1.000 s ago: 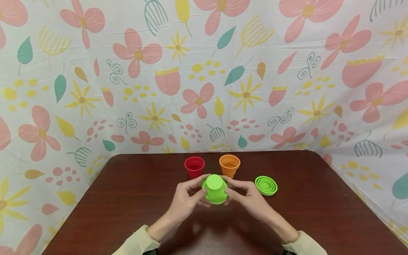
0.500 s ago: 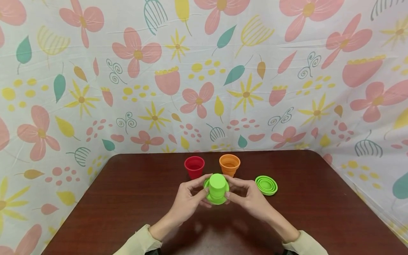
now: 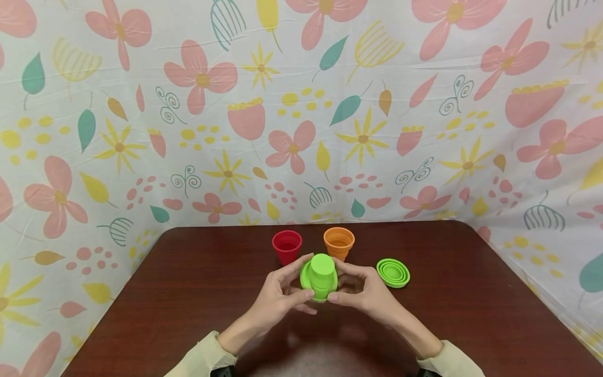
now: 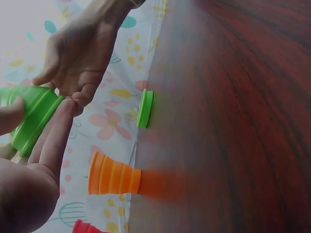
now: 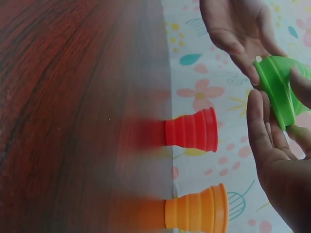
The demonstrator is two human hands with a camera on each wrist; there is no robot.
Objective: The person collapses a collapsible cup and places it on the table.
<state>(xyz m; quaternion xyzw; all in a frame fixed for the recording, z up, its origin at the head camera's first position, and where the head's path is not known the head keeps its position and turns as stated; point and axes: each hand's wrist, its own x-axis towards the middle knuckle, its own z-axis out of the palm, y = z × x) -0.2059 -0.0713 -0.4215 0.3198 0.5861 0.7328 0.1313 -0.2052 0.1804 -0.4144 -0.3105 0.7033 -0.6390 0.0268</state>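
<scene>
A light green collapsible cup [image 3: 322, 265] is held upside down above the table, its narrow base up and toward the camera and its wide rim below. My left hand [image 3: 278, 294] grips its left side, thumb low near the rim and index finger at the far edge. From the right, my right hand [image 3: 372, 290] grips it in the same way, the two thumb tips close together. The left wrist view shows the ridged wall of this green cup [image 4: 39, 114], with fingers under its rim. Part of the far rim is hidden behind the hands.
Behind the hands a red cup [image 3: 287, 243] and an orange stepped cup [image 3: 339, 241] stand upright on the dark wooden table [image 3: 198, 293]. To the right lies a flattened green cup [image 3: 393, 273]. A flowered cloth [image 3: 292, 104] hangs at the table's back edge.
Both thumbs have slid down from the cup's sides toward its near rim. The cup has shifted slightly to the right and tipped a little. The other cups have stayed put.
</scene>
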